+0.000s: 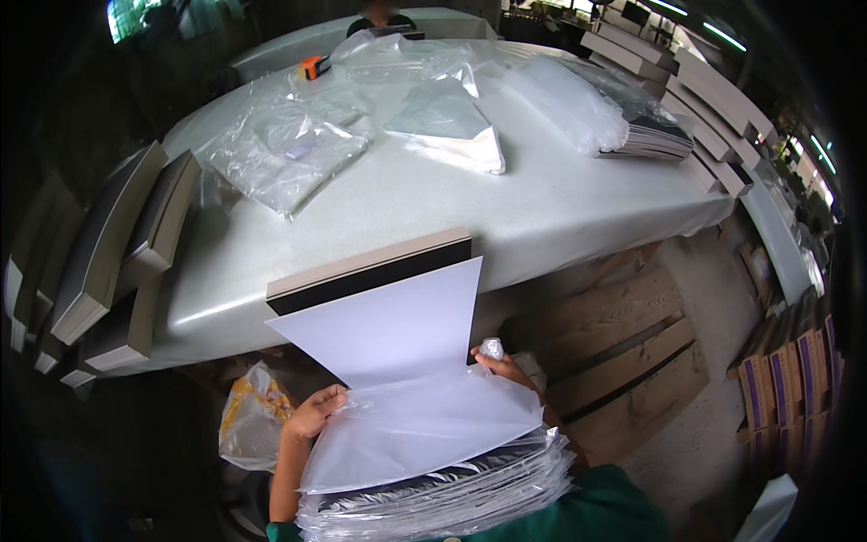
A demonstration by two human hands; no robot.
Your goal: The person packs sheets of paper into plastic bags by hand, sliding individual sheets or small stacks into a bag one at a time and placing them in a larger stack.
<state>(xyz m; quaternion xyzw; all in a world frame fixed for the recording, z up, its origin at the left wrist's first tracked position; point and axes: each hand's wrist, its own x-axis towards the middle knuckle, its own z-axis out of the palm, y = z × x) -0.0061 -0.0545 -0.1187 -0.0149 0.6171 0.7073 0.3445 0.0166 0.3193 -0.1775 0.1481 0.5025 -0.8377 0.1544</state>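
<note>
A white board (397, 316) leans up from my lap toward the table's edge, its lower end at the mouth of a clear plastic sleeve (442, 420). Closed on the sleeve's left corner is my left hand (316, 411), beside the board's lower left edge. My right hand (506, 366) pinches around the sleeve's right corner, next to the board's right edge. A shiny, pale wad (491, 348) shows at its fingers; whether it is held or wrapped on a finger is unclear. Beneath the sleeve, a thick stack of plastic-sleeved dark sheets (442, 506) rests on my lap.
Behind the white board, a stack of dark-faced boards (370, 271) lies at the covered table's (361, 212) near edge. Board stacks (108, 244) stand left. Plastic bags (289, 149), an orange tape dispenser (314, 68) and sleeved sheets (646, 131) lie farther back. A person (379, 18) is beyond.
</note>
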